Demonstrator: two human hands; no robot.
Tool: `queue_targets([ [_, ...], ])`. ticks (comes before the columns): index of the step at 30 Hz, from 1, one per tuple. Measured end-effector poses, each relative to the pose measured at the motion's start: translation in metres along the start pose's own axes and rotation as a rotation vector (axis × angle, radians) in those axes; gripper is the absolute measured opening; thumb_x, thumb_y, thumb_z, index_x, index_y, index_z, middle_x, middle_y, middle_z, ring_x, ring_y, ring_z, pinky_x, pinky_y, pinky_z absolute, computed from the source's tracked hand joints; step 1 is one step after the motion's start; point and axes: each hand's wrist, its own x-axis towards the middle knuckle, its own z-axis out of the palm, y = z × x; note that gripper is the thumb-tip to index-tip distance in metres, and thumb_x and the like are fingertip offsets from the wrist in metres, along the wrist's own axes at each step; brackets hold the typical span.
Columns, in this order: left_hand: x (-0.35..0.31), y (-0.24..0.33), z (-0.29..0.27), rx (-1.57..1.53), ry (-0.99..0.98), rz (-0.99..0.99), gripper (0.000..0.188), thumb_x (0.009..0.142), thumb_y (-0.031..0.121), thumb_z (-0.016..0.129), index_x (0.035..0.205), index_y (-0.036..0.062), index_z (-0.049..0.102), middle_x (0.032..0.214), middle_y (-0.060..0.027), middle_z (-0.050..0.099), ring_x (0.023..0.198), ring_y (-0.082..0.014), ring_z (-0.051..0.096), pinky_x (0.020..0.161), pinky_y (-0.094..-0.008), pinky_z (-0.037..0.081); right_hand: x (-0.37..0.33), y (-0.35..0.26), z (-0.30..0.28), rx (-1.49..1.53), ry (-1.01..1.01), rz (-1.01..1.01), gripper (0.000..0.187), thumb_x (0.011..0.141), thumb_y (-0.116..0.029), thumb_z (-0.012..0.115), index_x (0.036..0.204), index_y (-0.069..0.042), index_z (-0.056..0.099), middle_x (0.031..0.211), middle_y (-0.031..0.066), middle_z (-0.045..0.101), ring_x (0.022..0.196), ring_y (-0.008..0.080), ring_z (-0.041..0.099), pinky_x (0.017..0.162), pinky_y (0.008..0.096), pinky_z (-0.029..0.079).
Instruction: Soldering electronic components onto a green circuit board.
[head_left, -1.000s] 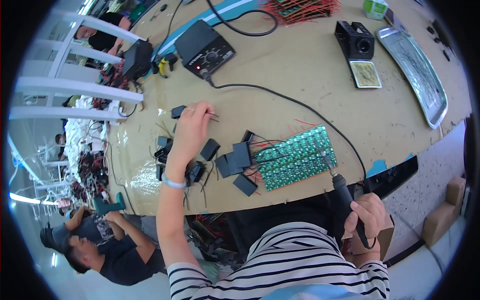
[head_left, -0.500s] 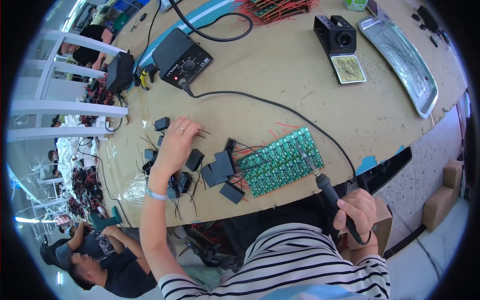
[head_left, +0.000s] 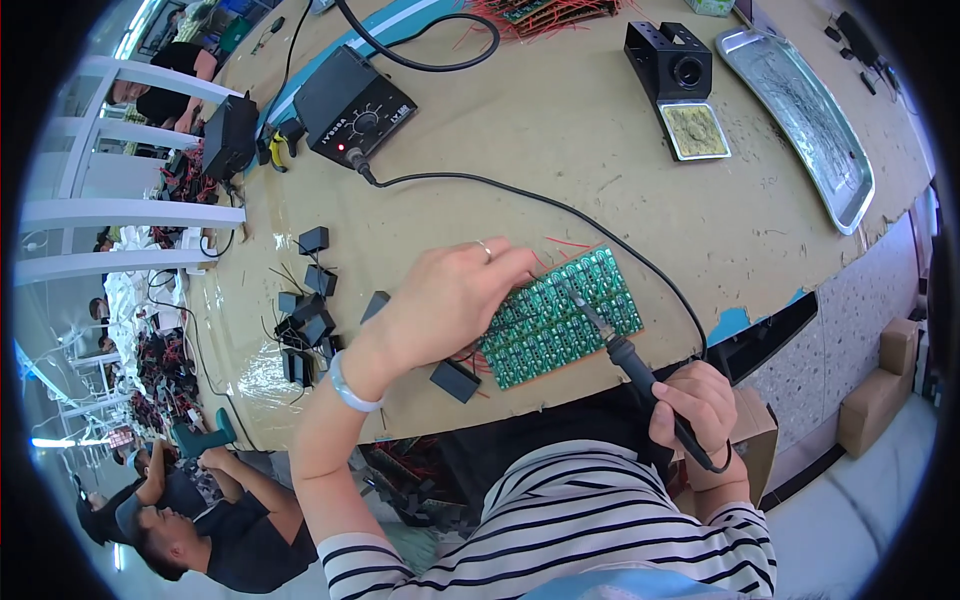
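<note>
In my right hand point(head_left: 700, 408) is a soldering iron point(head_left: 635, 372), its fingers closed round the dark handle. The iron's metal tip reaches over the green circuit board panel point(head_left: 545, 345), near its middle. My left hand point(head_left: 450, 295) is at the panel's upper left edge, thumb and fingers pressed together; what they pinch is hidden. Beneath and beside that hand lie black rectangular blocks, one point(head_left: 455, 381) just below the wrist side. Red wires stick out from under the panel's edges. Several more black blocks with thin black leads point(head_left: 305, 325) are scattered to the left.
A black soldering station point(head_left: 350, 105) with a red light stands at the upper left, its cord curving round the panel. An iron stand point(head_left: 672, 65) with a sponge tray point(head_left: 697, 132) is at the far right, beside a metal tray point(head_left: 800, 125). More wired boards point(head_left: 540, 12) are stacked at the back.
My left hand has moved right, from the loose black blocks to the panel's upper left edge. The soldering iron has shifted slightly left and up over the panel.
</note>
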Motion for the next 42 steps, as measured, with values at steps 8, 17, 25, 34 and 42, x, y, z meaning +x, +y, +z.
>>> queue_targets([
  [8, 0.005, 0.000, 0.010, 0.151, -0.018, 0.006, 0.007, 0.092, 0.013, 0.068, 0.096, 0.0101, 0.064, 0.082, -0.0080, 0.058, 0.070, -0.0300, 0.064, 0.060, -0.0414, 0.052, -0.001, 0.005, 0.006, 0.023, -0.022, 0.018, 0.027, 0.075, 0.003, 0.072, 0.102, -0.001, 0.068, 0.075, 0.0056, 0.062, 0.060, 0.0222, 0.061, 0.057, 0.0330, 0.052],
  [17, 0.006, 0.002, 0.010, 0.188, -0.039, 0.009, 0.008, 0.090, 0.013, 0.069, 0.096, 0.0097, 0.065, 0.084, -0.0062, 0.059, 0.070, -0.0279, 0.065, 0.060, -0.0396, 0.052, 0.000, 0.007, 0.009, -0.004, -0.044, 0.017, 0.027, 0.074, 0.004, 0.072, 0.100, -0.001, 0.069, 0.076, 0.0056, 0.063, 0.062, 0.0221, 0.062, 0.059, 0.0332, 0.053],
  [25, 0.006, 0.000, 0.017, 0.238, 0.010, 0.058, 0.011, 0.083, 0.011, 0.072, 0.091, 0.0079, 0.064, 0.083, -0.0049, 0.059, 0.073, -0.0241, 0.065, 0.061, -0.0373, 0.053, 0.012, 0.000, 0.008, -0.214, -0.173, -0.302, 0.015, 0.078, -0.001, 0.073, 0.090, 0.001, 0.064, 0.075, 0.0061, 0.063, 0.059, 0.0162, 0.059, 0.055, 0.0286, 0.050],
  [34, 0.007, 0.002, 0.018, 0.281, 0.034, 0.085, 0.012, 0.081, 0.010, 0.072, 0.087, 0.0064, 0.063, 0.081, -0.0050, 0.058, 0.074, -0.0237, 0.065, 0.062, -0.0367, 0.054, 0.018, -0.003, -0.004, -0.154, -0.189, -0.252, 0.019, 0.080, -0.003, 0.076, 0.095, 0.004, 0.067, 0.076, 0.0066, 0.063, 0.063, 0.0194, 0.064, 0.056, 0.0292, 0.054],
  [42, 0.004, 0.003, 0.019, 0.325, 0.017, 0.095, 0.013, 0.081, 0.010, 0.073, 0.084, 0.0069, 0.061, 0.082, -0.0051, 0.058, 0.074, -0.0234, 0.065, 0.063, -0.0360, 0.054, 0.001, -0.007, -0.019, -0.114, -0.011, -0.029, 0.028, 0.077, 0.005, 0.068, 0.105, 0.001, 0.065, 0.076, 0.0066, 0.063, 0.061, 0.0231, 0.065, 0.056, 0.0333, 0.054],
])
